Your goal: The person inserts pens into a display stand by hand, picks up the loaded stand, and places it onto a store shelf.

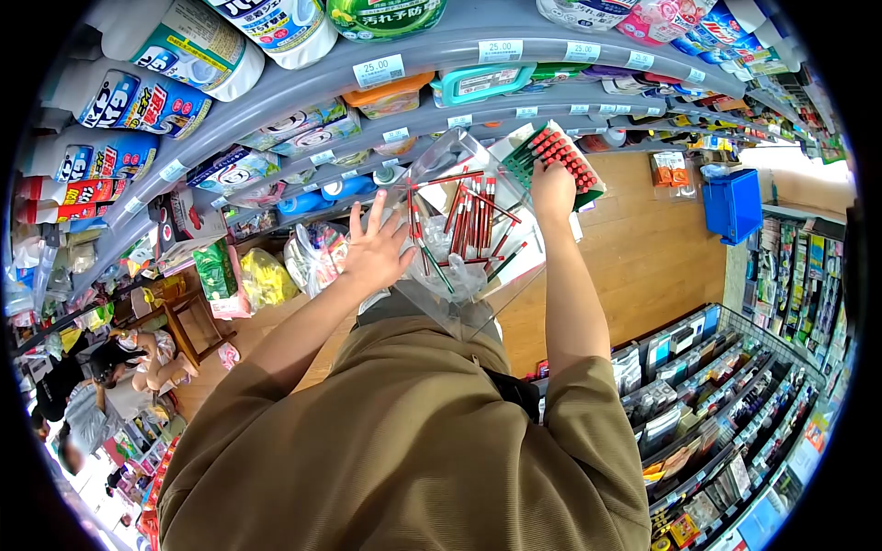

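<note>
My left hand [375,248] has its fingers spread at the left side of a clear plastic bin [441,151]; whether it presses on the wall I cannot tell. Loose red and dark pencils [474,219] lie in the bin at different angles, with a couple of green ones and crumpled clear plastic among them. To the right, my right hand [553,193] reaches over a green holder [519,163] where several red pencil ends [562,151] stand in close rows. Its fingers are pinched among those ends, and the fingertips are partly hidden.
Curved grey shelves [303,101] with cleaning bottles [207,55] and price tags run along the front and left. At right are a blue bin [733,204] and a wire rack of packaged goods [707,395]. People [101,395] are at the far left, near a wooden chair [188,326].
</note>
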The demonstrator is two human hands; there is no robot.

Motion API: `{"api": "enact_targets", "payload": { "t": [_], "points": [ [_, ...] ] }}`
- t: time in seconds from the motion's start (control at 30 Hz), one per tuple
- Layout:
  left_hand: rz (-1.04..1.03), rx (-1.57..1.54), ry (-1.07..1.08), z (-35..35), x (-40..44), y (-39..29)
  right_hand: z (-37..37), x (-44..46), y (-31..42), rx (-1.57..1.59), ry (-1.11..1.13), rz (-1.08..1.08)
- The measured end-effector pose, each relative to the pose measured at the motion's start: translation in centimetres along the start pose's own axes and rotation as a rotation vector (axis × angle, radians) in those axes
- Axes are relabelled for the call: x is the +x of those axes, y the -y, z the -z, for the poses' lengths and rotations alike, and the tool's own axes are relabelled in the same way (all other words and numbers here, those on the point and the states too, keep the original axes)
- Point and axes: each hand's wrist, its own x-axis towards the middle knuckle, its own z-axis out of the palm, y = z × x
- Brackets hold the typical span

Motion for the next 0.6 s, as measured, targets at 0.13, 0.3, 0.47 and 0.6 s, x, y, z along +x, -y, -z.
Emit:
{"api": "enact_targets", "payload": {
  "t": [0.13,0.3,0.47,0.6],
  "points": [
    [-0.005,-0.024,-0.004,0.6,0.1,-0.5,0.1,-0.2,0.1,0.032,0.0,-0.005],
    [-0.1,0.077,-0.106,1.5,1.6,-2.1,0.2,-0.1,0.0,0.031,0.011,-0.035],
    [-0.264,0.034,0.116,-2.3,3.6,-2.2,0.6,0.1,-0.2,0.081,0.069,-0.053],
    [-0.211,0.191,0.25,-5.6,4.4,-2.0,-0.2,0.5,-1.3,0.122,0.094,-0.047]
  ]
}}
